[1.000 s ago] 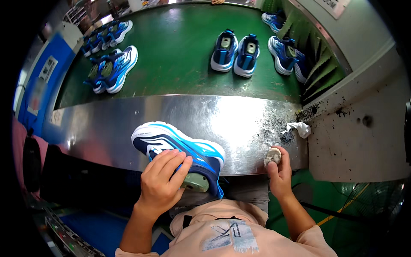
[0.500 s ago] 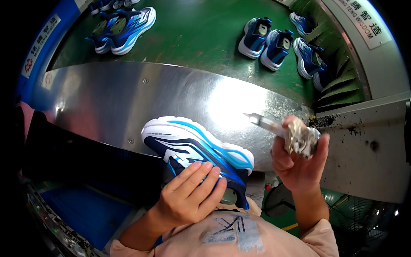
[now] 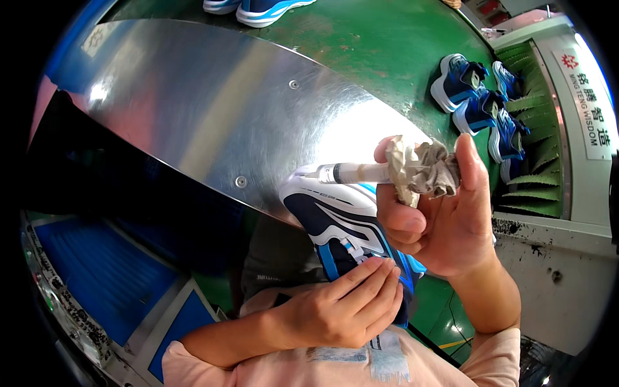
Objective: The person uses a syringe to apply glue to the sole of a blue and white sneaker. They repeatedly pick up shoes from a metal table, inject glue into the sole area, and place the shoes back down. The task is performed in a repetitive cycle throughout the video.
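A navy, white and blue sneaker [image 3: 309, 216] lies tilted on its side at the near edge of the metal ledge, its white sole toward the ledge. My left hand [image 3: 348, 306] is closed over its upper, around the lacing and collar. My right hand [image 3: 451, 232] grips a clear syringe [image 3: 361, 173] together with a crumpled greyish cloth [image 3: 432, 171], bunched around its back end. The syringe's tip points left, over the white sole near the toe. Whether it touches the sole, I cannot tell. My right hand hides part of the sneaker's heel end.
Beyond the shiny metal ledge [image 3: 213, 97] runs a green belt [image 3: 367, 48]. Several matching sneakers [image 3: 474, 106] stand on it at the right, beside a green strip curtain [image 3: 535, 148] in a white housing [image 3: 548, 258]. Another pair [image 3: 271, 11] shows at the top edge. Blue panels [image 3: 103, 277] lie lower left.
My right hand has brought the syringe left, over the sneaker's toe end. The whole view has shifted, so the ledge and belt appear turned. My left hand still holds the sneaker.
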Available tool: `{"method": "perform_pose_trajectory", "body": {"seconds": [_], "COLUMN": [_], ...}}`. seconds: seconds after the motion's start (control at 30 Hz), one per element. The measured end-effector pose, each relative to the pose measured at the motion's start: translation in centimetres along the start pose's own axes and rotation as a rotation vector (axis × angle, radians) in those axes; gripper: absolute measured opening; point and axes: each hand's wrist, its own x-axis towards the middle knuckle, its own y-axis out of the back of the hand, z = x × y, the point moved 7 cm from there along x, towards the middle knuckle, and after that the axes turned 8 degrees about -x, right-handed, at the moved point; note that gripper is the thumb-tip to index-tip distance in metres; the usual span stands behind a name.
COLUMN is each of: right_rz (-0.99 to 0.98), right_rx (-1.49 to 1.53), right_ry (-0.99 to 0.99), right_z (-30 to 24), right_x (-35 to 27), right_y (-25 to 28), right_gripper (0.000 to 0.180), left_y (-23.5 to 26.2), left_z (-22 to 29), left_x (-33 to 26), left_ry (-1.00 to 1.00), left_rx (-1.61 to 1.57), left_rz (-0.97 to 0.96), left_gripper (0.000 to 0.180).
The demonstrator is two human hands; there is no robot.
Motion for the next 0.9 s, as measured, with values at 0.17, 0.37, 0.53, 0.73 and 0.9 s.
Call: {"method": "perform_pose_trajectory", "body": {"seconds": [0.17, 0.37, 0.53, 0.73, 0.9], "right_rz": [0.022, 0.062, 0.050, 0.087, 0.151], "right_rx": [-0.095, -0.433, -0.424, -0.204, -0.095], "right_ry": [-0.033, -0.021, 0.160, 0.212, 0.231], "right_z": [-0.3, -1.9, -1.9, 0.9, 3.6], "right_x": [0.6, -0.1, -2.4, -7.4, -10.4], "right_y": [-0.4, -1.6, -0.2, 3.2, 4.6], "right_gripper": [0.074, 0.077, 0.079, 0.088, 0.091], "left_y": [0.1, 0.3, 0.3, 0.6, 0.3], "left_z": [0.0, -0.1, -0.1, -0.1, 0.0], "left_x": [-0.2, -0.4, -0.2, 0.1, 0.5], "left_ry": [-0.021, -0.008, -0.015, 0.052, 0.073], "left_rx": [0.000, 0.007, -0.014, -0.064, -0.012], "left_rz": [0.031, 0.043, 0.015, 0.005, -0.019], "left_gripper": [0.017, 0.016, 0.015, 0.014, 0.015]}}
